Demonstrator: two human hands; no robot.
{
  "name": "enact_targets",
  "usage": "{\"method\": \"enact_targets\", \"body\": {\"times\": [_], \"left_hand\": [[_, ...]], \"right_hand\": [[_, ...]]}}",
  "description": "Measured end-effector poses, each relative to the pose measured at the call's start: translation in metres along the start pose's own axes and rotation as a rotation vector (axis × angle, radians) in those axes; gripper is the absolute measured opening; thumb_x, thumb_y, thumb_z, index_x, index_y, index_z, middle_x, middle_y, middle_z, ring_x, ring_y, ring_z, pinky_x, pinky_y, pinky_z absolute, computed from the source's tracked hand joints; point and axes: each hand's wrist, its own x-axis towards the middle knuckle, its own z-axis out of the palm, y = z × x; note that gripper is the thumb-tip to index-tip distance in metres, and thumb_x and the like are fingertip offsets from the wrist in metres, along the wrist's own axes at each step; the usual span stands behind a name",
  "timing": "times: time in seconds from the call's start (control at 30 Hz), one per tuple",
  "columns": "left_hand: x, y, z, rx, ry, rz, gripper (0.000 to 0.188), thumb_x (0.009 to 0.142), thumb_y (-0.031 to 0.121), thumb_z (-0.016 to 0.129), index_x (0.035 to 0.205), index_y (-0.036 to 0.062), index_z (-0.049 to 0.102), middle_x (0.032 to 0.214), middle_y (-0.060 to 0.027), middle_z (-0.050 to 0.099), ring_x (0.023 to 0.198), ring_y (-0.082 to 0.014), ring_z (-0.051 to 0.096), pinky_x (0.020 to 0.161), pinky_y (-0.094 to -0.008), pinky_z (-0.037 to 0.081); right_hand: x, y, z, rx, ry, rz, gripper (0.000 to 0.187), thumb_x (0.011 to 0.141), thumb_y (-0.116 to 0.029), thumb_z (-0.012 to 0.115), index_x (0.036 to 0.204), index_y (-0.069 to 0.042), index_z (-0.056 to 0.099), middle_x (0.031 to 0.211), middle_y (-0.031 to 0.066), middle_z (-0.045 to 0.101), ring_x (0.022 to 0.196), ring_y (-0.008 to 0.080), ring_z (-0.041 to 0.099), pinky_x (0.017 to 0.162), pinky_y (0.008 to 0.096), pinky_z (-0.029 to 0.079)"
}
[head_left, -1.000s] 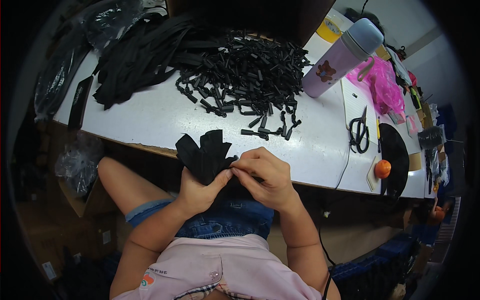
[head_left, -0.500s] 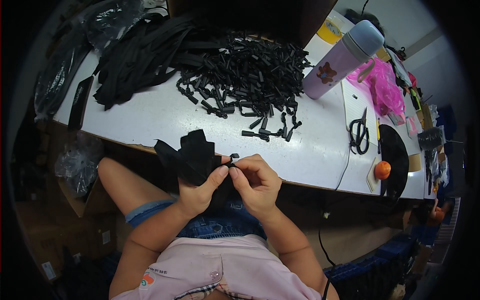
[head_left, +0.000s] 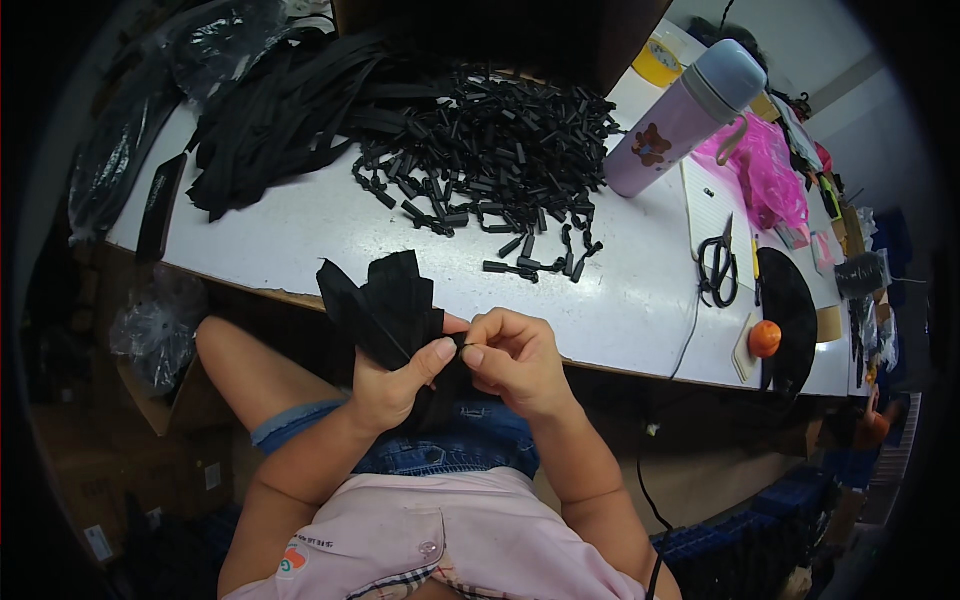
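In my left hand [head_left: 398, 388] is a fanned bundle of black fabric strips [head_left: 388, 305], their free ends standing up past the thumb. The thumb and forefinger press on a strip end just in front of my lap. My right hand [head_left: 520, 365] meets it there in a pinch, its fingertips closed on the end of the same black strip. Any small part between the fingertips is too dark and covered to make out. Beyond both hands, a large heap of small black zipper pulls [head_left: 500, 150] covers the middle of the white table [head_left: 330, 225].
More black fabric strips [head_left: 270, 110] lie at the far left beside clear plastic bags [head_left: 225, 45]. A lilac bottle [head_left: 680, 125] stands right of the heap. Further right are black scissors [head_left: 718, 265], an orange fruit [head_left: 765, 339] and a pink bag [head_left: 765, 175]. A cable hangs over the front edge.
My right fingers have curled in tighter at the strip end, and the small black tip that stuck up between the hands no longer shows. The bundle has shifted slightly up and right.
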Motion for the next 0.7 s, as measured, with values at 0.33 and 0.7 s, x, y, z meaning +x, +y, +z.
{"method": "enact_targets", "body": {"times": [0.33, 0.7], "left_hand": [[0.001, -0.004, -0.002, 0.090, -0.002, 0.114, 0.017, 0.079, 0.005, 0.055, 0.095, -0.0001, 0.055, 0.085, -0.0028, 0.056, 0.070, -0.0061, 0.050, 0.058, -0.0175, 0.041], [-0.001, 0.001, -0.004, 0.190, -0.047, 0.171, 0.018, 0.077, 0.006, 0.057, 0.093, 0.0006, 0.052, 0.086, -0.0052, 0.053, 0.078, -0.0106, 0.051, 0.070, -0.0226, 0.042]], "right_hand": [[0.000, 0.016, 0.011, -0.276, 0.156, -0.314, 0.005, 0.079, -0.003, 0.054, 0.079, 0.001, 0.051, 0.068, 0.0016, 0.048, 0.052, 0.0034, 0.039, 0.044, 0.0164, 0.030], [-0.005, 0.016, 0.004, -0.212, 0.017, -0.165, 0.011, 0.085, -0.011, 0.049, 0.083, 0.000, 0.049, 0.068, 0.0006, 0.046, 0.054, 0.0029, 0.037, 0.047, 0.0161, 0.030]]}}
